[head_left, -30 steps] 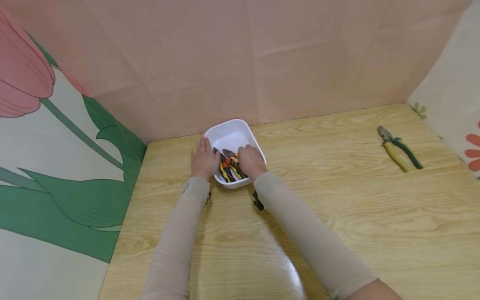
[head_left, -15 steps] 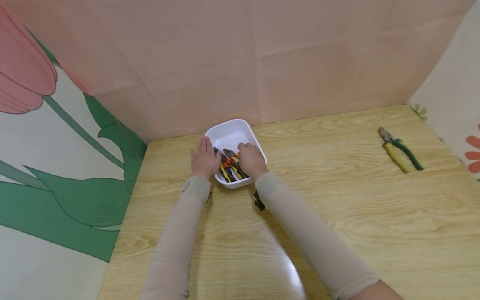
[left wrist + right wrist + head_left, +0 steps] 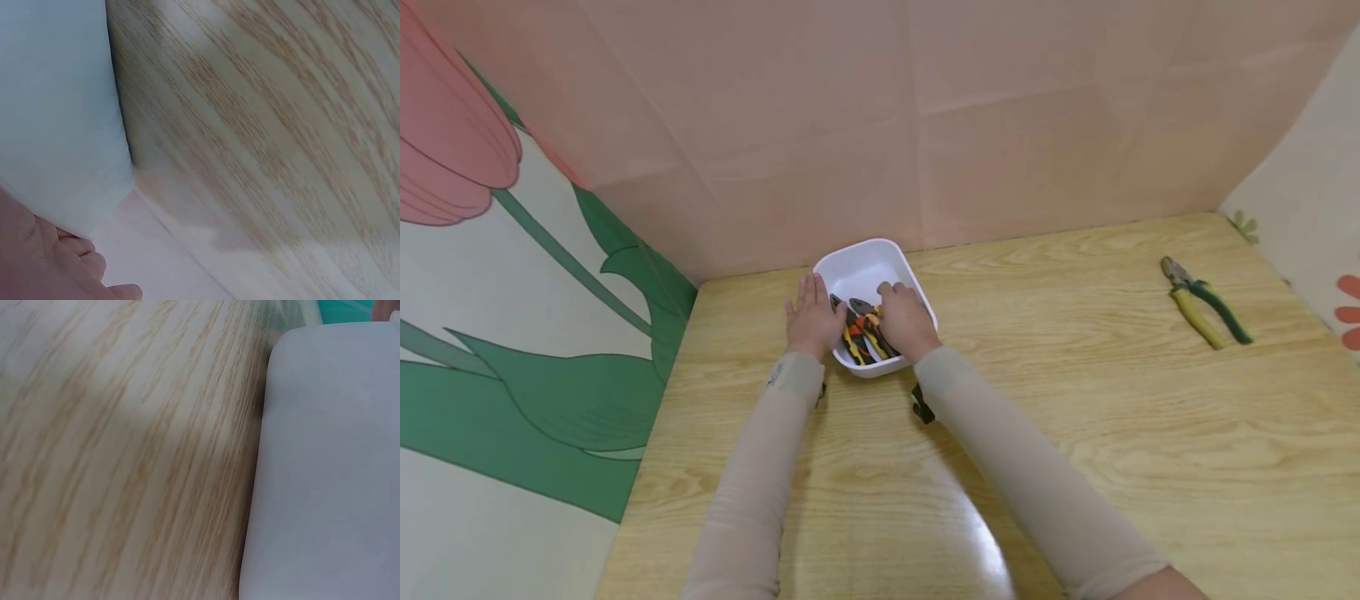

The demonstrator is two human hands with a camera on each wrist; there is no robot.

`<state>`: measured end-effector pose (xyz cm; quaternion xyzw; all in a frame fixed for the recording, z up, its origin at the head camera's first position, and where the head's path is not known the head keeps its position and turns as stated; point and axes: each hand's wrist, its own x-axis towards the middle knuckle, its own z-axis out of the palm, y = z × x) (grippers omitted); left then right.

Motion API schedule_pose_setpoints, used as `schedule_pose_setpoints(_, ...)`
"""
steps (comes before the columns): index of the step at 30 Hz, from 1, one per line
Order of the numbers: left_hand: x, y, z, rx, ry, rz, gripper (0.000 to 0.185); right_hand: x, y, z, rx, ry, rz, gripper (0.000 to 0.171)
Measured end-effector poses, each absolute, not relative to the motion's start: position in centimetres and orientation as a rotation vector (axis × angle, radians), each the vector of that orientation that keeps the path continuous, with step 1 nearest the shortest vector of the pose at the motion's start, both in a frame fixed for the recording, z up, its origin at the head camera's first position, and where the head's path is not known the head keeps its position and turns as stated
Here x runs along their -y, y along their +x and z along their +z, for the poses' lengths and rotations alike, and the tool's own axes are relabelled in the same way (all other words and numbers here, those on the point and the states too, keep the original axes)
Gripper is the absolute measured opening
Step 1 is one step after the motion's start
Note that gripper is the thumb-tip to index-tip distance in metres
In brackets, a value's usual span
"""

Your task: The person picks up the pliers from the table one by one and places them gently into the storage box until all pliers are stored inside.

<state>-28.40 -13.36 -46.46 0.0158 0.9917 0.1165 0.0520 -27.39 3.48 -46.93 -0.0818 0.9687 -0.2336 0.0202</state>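
Observation:
A white plastic box (image 3: 867, 265) stands at the table's back edge, with several pliers (image 3: 867, 340) in black, yellow and orange lying in its near half. My left hand (image 3: 815, 321) lies along the box's left rim, fingers straight and thumb over the inside. My right hand (image 3: 906, 319) reaches over the right side with curled fingers and holds pliers, which it mostly covers; a bit of orange shows beside the fingertips. The left wrist view has the fingers (image 3: 84, 265) past the box wall (image 3: 56, 125); the right wrist view shows only the outer wall (image 3: 331, 469) and wood.
Another pair of pliers (image 3: 1206, 304), with one yellow and one green handle, lies partly spread at the right of the wooden table (image 3: 1075, 350). A pink sheet (image 3: 880, 125) rises right behind the box. Flower-patterned panels stand at the left and right.
Both hands and the box keep their places relative to each other. The whole head view has shifted slightly to the right.

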Motion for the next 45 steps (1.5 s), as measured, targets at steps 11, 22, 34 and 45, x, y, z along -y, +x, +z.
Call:
schedule_pose_setpoints(11, 13.2, -28.4, -46.6, -3.024, 0.033, 0.404, 0.077, -3.8, -26.9, -46.6, -3.054, -0.289, -0.843, 0.042)
schedule_pose_setpoints(22, 13.5, -28.5, -46.7, -3.018, 0.029, 0.415, 0.078, -3.9, -26.8, -46.9, -3.133, -0.444, -1.033, 0.036)
schedule_pose_setpoints(34, 13.4, -28.5, -47.0, -3.036, 0.06, 0.447, 0.078, -4.3, -26.3, -46.6, -3.154, -0.541, -1.104, 0.038)
schedule_pose_setpoints(45, 13.4, -28.6, -47.0, -3.036, 0.055, 0.451, 0.078, -4.7, -25.8, -46.5, -3.218, -0.744, -1.257, 0.035)
